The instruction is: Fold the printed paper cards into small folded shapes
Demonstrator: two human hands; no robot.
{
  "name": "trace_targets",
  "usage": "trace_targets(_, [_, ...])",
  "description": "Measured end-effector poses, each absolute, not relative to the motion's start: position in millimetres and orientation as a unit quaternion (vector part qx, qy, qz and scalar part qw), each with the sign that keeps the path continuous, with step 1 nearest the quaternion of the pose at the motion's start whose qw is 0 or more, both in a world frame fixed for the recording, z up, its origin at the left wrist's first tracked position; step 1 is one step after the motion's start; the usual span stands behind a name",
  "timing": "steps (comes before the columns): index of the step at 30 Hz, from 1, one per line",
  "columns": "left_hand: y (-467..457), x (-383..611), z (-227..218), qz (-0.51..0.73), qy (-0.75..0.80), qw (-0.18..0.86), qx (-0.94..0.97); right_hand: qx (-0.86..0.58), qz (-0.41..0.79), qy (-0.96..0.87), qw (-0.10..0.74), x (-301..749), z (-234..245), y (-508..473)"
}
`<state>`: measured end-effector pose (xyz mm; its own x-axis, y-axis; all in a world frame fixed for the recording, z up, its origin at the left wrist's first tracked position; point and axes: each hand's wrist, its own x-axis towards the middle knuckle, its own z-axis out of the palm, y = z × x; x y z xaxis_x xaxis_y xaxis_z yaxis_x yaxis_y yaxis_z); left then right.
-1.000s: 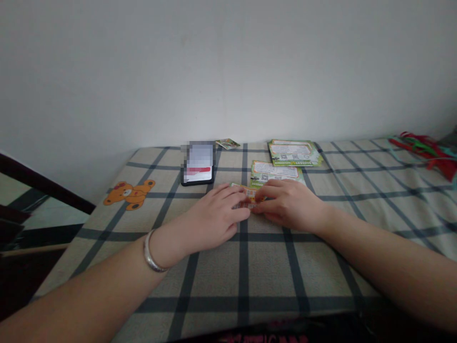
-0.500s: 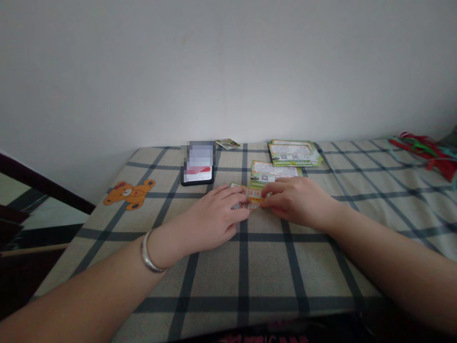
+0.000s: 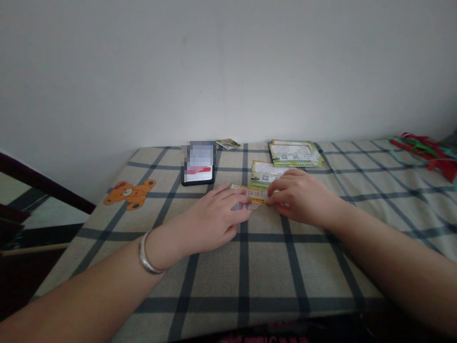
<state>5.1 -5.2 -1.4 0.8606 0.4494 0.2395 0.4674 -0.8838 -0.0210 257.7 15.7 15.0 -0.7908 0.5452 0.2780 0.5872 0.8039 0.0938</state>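
A small orange card (image 3: 252, 196) lies on the checked cloth (image 3: 264, 267) between both hands. My left hand (image 3: 214, 219), with a silver bangle on its wrist, rests flat with its fingers stretched over the card's left end. My right hand (image 3: 303, 197) is curled, its fingertips pinched on the card's right end. Just behind the right hand lies a green-edged card (image 3: 266, 170), partly hidden by that hand.
A phone (image 3: 199, 163) lies behind the left hand. A stack of green cards (image 3: 294, 153) sits at the back, a small card (image 3: 227, 143) by the wall. Red and green strips (image 3: 424, 147) lie far right. An orange bear print (image 3: 130, 191) marks the cloth's left side.
My right hand has slid to the right along the orange card, baring more of it. My left hand has stayed where it was.
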Motion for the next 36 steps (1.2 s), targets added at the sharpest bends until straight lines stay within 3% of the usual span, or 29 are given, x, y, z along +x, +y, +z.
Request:
trace_targets(16, [-3,4,-3,-0.118,-0.235,0.032,-0.964,-0.314,-0.116,-0.938,0.095,260,14,16])
trace_targets(28, [0,3,-3,-0.135,-0.224,0.012,-0.965,-0.364,-0.037,-0.923,0.119,261,15,20])
trace_targets(36, [5,1,-7,-0.141,-0.229,-0.001,-0.963,-0.335,-0.104,-0.924,0.150,254,3,22])
